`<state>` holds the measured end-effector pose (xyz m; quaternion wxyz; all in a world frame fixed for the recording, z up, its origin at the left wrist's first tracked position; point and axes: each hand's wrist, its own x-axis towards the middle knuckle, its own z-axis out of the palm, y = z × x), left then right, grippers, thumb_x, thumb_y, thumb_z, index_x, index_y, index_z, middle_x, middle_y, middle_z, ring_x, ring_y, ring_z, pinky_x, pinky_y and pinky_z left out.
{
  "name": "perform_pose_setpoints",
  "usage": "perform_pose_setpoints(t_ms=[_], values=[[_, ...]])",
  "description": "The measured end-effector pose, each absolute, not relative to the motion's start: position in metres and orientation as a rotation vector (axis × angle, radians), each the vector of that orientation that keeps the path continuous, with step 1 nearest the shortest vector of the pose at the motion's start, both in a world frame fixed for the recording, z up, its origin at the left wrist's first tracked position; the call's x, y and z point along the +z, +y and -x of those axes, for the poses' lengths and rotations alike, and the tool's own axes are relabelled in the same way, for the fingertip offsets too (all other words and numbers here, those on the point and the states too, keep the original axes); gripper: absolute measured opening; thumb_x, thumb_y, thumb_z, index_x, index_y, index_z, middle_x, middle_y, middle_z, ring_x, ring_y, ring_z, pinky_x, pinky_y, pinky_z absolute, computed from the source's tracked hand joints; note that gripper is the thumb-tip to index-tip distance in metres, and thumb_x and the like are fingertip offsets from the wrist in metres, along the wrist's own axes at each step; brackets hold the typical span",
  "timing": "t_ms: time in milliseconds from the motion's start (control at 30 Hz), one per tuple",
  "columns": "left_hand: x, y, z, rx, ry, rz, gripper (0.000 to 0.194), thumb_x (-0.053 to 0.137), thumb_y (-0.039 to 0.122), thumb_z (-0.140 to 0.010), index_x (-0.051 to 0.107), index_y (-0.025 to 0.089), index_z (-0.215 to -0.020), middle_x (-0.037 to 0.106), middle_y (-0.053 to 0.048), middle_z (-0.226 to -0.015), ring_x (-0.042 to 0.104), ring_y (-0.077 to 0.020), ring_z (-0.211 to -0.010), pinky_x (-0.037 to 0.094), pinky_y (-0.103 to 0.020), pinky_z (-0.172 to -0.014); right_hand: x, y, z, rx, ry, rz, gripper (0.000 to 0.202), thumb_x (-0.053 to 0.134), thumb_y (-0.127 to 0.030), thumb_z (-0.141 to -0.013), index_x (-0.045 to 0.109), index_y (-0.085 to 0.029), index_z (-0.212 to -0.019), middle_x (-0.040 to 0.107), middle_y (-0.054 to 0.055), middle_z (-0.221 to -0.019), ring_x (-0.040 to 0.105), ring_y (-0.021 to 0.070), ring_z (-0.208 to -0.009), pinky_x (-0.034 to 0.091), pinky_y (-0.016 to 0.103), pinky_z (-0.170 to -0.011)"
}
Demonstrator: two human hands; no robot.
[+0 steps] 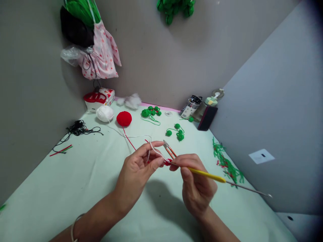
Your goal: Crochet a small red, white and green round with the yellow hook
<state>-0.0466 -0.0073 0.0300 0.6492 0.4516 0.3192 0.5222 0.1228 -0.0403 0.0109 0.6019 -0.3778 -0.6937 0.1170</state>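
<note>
My right hand (198,185) is closed round a crochet hook (207,175) with a yellow grip; its bare metal end points out to the lower right. At the hook's working tip is a small red crochet piece (168,162). My left hand (137,171) pinches that piece between thumb and fingers, and white yarn (157,152) loops over its raised index finger. Behind the fingertips lie thread snips (169,149) with orange handles. Strands run back to a red yarn ball (124,118) and a white yarn ball (105,113).
Green crocheted balls (179,135) and a green cluster (151,112) lie further back. Black cords (78,128) are at left, green yarn scraps (227,164) at right. A phone (207,118) leans near a pen holder (191,107). White stuffing (133,101) sits by the back wall.
</note>
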Motion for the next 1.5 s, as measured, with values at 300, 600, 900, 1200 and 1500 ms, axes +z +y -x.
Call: perform_pose_setpoints(t_ms=[300,600,900,1200,1500], values=[[0.0282,-0.008,0.0461,1.182,0.716,-0.998,0.024,0.08,0.021,-0.087,0.078,0.022,-0.112,0.071,0.003,-0.08,0.067,-0.0124,-0.078,0.057,-0.025,-0.08,0.0123,-0.0368,-0.1239,0.262,-1.698,0.903,0.028,0.057,-0.006,-0.101,0.075,-0.025,-0.112,0.076,0.006,-0.103,0.069,0.0222,-0.102,0.057,0.038,-0.087],[0.0261,-0.007,0.047,1.189,0.72,-1.031,0.022,0.077,0.026,-0.092,0.079,0.026,-0.114,0.073,0.003,-0.085,0.069,-0.0121,-0.082,0.057,-0.024,-0.083,0.0092,-0.0358,-0.1202,0.415,-1.532,0.881,0.029,0.056,-0.007,-0.103,0.075,-0.027,-0.115,0.075,0.003,-0.098,0.067,0.0161,-0.08,0.057,0.032,-0.071],[0.0233,-0.0075,0.0464,1.227,0.786,-1.047,0.022,0.078,0.027,-0.092,0.08,0.027,-0.114,0.073,0.003,-0.086,0.069,-0.0133,-0.083,0.056,-0.026,-0.084,0.0063,-0.0376,-0.1177,0.454,-1.452,0.94,0.022,0.059,-0.014,-0.104,0.077,-0.026,-0.108,0.074,0.002,-0.088,0.069,0.0161,-0.075,0.057,0.032,-0.068],[0.0244,-0.0066,0.0456,1.212,0.739,-1.001,0.025,0.081,0.023,-0.088,0.079,0.026,-0.113,0.074,0.004,-0.085,0.071,-0.0128,-0.083,0.057,-0.025,-0.085,0.0079,-0.0362,-0.1161,0.415,-1.463,0.911,0.024,0.058,-0.012,-0.104,0.077,-0.026,-0.109,0.074,0.003,-0.092,0.068,0.017,-0.076,0.057,0.034,-0.068],[0.025,-0.0103,0.0426,1.225,0.737,-0.983,0.032,0.08,0.017,-0.085,0.076,0.024,-0.116,0.073,0.003,-0.084,0.069,-0.0128,-0.084,0.057,-0.024,-0.085,0.0059,-0.0385,-0.1181,0.281,-1.558,0.878,0.031,0.057,-0.003,-0.101,0.074,-0.024,-0.116,0.074,0.004,-0.097,0.068,0.0177,-0.082,0.058,0.035,-0.071]])
